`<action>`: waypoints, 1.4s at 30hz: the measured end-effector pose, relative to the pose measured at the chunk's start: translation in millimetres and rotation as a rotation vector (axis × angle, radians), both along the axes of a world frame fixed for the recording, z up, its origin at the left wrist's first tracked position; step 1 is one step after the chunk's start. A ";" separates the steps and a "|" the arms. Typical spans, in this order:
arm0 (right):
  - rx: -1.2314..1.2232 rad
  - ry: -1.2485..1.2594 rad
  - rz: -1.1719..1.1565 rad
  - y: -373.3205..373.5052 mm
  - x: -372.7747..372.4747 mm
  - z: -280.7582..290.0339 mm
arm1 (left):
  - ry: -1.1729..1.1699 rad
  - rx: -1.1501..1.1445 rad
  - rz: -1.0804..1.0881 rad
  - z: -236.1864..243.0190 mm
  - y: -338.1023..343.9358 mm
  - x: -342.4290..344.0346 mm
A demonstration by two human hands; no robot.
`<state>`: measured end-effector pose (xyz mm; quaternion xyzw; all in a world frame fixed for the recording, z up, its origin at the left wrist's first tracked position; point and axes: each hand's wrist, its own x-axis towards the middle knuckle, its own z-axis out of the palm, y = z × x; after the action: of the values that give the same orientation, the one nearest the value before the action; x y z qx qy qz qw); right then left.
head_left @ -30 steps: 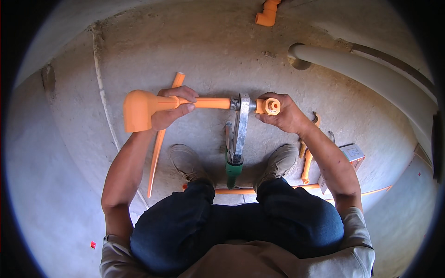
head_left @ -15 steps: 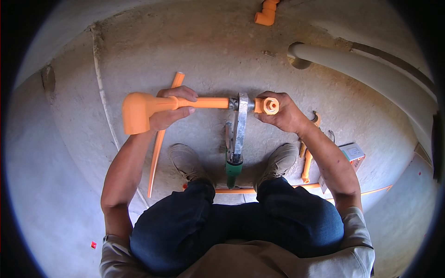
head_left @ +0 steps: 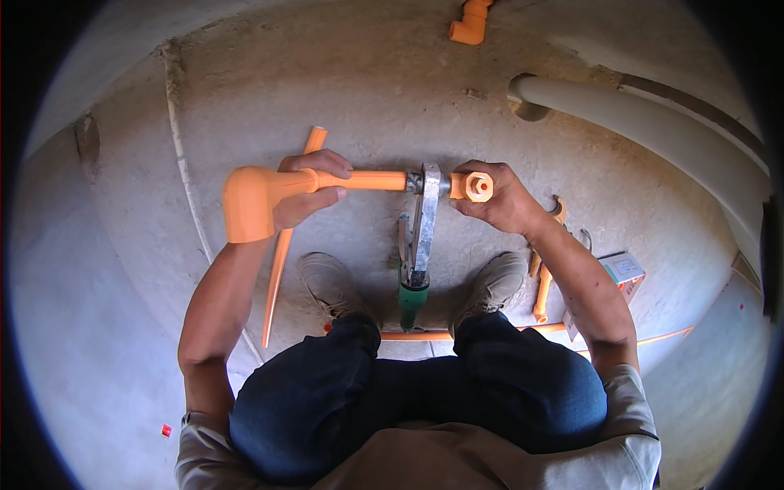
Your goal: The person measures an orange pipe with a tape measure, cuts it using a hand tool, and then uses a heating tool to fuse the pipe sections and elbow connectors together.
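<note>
My left hand is closed round an orange plastic pipe, which ends on the left in a large orange elbow. The pipe's right end meets the dark socket on one side of a pipe welding iron. This tool stands upright between my feet, with a flat metal plate and a green handle. On the plate's other side, my right hand grips an orange pipe fitting with a threaded-looking metal insert facing up. The fitting sits against the opposite heating socket; how deep it reaches is hidden.
A loose orange pipe slants behind my left forearm. Beside my right shoe lie an orange-handled tool, an orange pipe piece and a small box. A thick grey pipe enters a wall hole; an orange elbow sits further off.
The large elbow on the left has shifted slightly right and down, with the pipe staying at the welding iron. My right hand looks almost unmoved.
</note>
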<state>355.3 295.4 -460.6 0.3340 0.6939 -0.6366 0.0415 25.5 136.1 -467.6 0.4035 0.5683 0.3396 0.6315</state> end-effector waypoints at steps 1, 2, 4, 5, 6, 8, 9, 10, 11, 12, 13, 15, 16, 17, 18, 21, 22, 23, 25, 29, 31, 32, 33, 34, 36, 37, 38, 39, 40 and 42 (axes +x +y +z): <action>-0.008 0.002 -0.012 -0.4 -0.7 0.5 | 0.002 0.000 0.000 -0.6 -0.2 -0.3; -0.009 0.004 -0.013 -0.1 -1.6 0.8 | 0.007 0.009 -0.004 -1.3 -0.3 -0.6; -0.010 -0.007 -0.005 0.8 -2.3 1.5 | 0.011 0.019 -0.008 -1.0 0.2 0.1; -0.010 -0.007 -0.005 0.6 -1.8 1.5 | 0.005 0.013 -0.010 -0.8 0.3 0.4; -0.009 -0.005 -0.009 0.6 -1.2 1.3 | 0.000 0.007 -0.011 -0.2 0.4 0.4; -0.009 -0.002 -0.014 0.5 -0.8 0.4 | -0.003 0.000 -0.009 0.9 1.1 -0.1; -0.016 -0.005 -0.010 0.6 -0.3 -0.4 | -0.009 -0.006 -0.007 0.6 1.2 0.5; -0.023 -0.008 -0.006 0.6 0.0 -1.0 | -0.009 -0.006 -0.008 0.5 1.2 1.2; -0.023 -0.008 -0.008 0.3 0.2 -1.4 | -0.015 0.000 -0.002 0.5 1.2 2.0; -0.013 -0.002 -0.006 -0.2 -0.1 -1.7 | -0.019 0.005 0.005 0.8 0.8 2.2; -0.003 0.004 -0.005 -0.8 -0.4 -2.0 | -0.018 0.004 0.004 1.0 0.6 2.1; -0.039 -0.033 0.003 0.8 -2.0 1.3 | -0.018 0.000 0.002 1.3 0.2 1.1; -0.075 -0.072 0.013 1.5 -2.9 2.6 | -0.016 -0.001 0.001 1.1 -0.2 0.9; -0.076 -0.069 0.013 1.7 -3.1 2.7 | -0.012 -0.005 0.001 0.8 -0.5 1.2; -0.074 -0.075 0.014 2.3 -2.2 2.5 | -0.009 -0.009 0.000 1.0 0.2 2.0; -0.057 -0.065 0.021 2.6 -0.4 -0.2 | 0.001 -0.014 -0.014 2.1 1.8 2.2; -0.041 -0.051 0.028 2.6 0.1 -0.9 | 0.002 -0.014 -0.015 1.8 1.7 2.1; -0.041 -0.051 0.028 2.1 -0.1 -0.8 | -0.003 -0.011 -0.020 1.5 1.9 2.4; -0.002 0.011 -0.010 -0.3 -2.4 -0.5 | -0.004 -0.010 -0.026 3.5 1.8 1.4; -0.006 0.013 -0.016 0.6 0.3 -2.0 | -0.010 0.003 -0.022 3.9 4.1 4.2; -0.025 -0.039 0.035 3.3 -0.4 -1.6 | 0.000 0.014 -0.030 4.5 4.0 4.0; -0.023 -0.040 0.032 3.5 -0.6 -1.3 | 0.011 -0.008 -0.014 5.3 3.2 4.0; -0.034 -0.048 0.033 3.4 -1.5 -2.1 | 0.022 -0.030 0.000 5.4 2.6 3.7; -0.046 -0.055 0.034 3.1 -2.3 -2.6 | 0.022 -0.029 -0.003 6.1 1.1 3.4; -0.018 -0.044 0.039 1.4 -1.3 -0.4 | 0.073 -0.149 -0.009 12.3 -0.9 1.3; 0.009 -0.033 0.046 1.1 -0.8 1.0 | 0.078 -0.150 -0.009 15.7 0.4 1.9; 0.007 -0.027 0.046 2.3 0.8 1.7 | 0.072 -0.119 0.006 18.2 2.1 4.4; 0.003 -0.043 0.060 4.6 3.8 2.8 | 0.068 -0.088 0.022 21.4 2.7 5.3; -0.001 -0.059 0.073 6.9 5.5 4.1 | 0.076 -0.090 0.024 21.3 0.4 2.6; 0.007 -0.040 0.094 10.5 4.0 6.5 | -0.243 -0.162 0.089 17.4 -5.9 -3.4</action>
<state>359.3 305.9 -454.1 0.3140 0.7099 -0.6248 0.0841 22.2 130.3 -450.2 0.2815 0.5305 0.3665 0.7106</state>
